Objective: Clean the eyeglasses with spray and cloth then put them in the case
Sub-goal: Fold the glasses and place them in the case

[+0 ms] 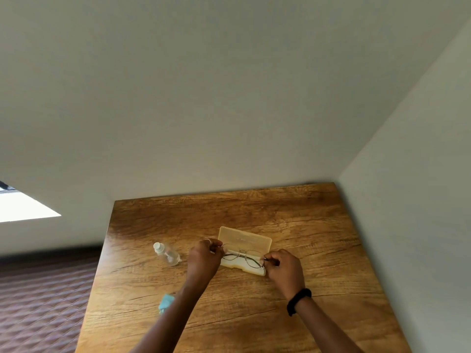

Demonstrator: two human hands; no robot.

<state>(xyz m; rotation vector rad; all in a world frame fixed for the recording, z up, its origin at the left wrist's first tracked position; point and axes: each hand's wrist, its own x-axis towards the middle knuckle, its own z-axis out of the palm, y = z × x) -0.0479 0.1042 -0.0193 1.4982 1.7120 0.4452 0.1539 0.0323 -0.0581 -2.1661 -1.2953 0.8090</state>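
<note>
Thin wire-framed eyeglasses (243, 256) lie over the lower half of an open translucent beige case (244, 240) on the wooden table (305, 225). My left hand (204, 258) pinches the left end of the frame. My right hand (285, 270), with a black band on its wrist, pinches the right end. A small clear spray bottle (167, 254) with a white cap lies on its side left of the case. A light blue cloth (165, 303) lies near the table's left edge, partly hidden behind my left forearm.
The table stands in a corner, with walls right behind it and along its right side. Its left edge drops to a patterned reddish-brown floor (38, 301). Bare wood shows behind the case and in front of my hands.
</note>
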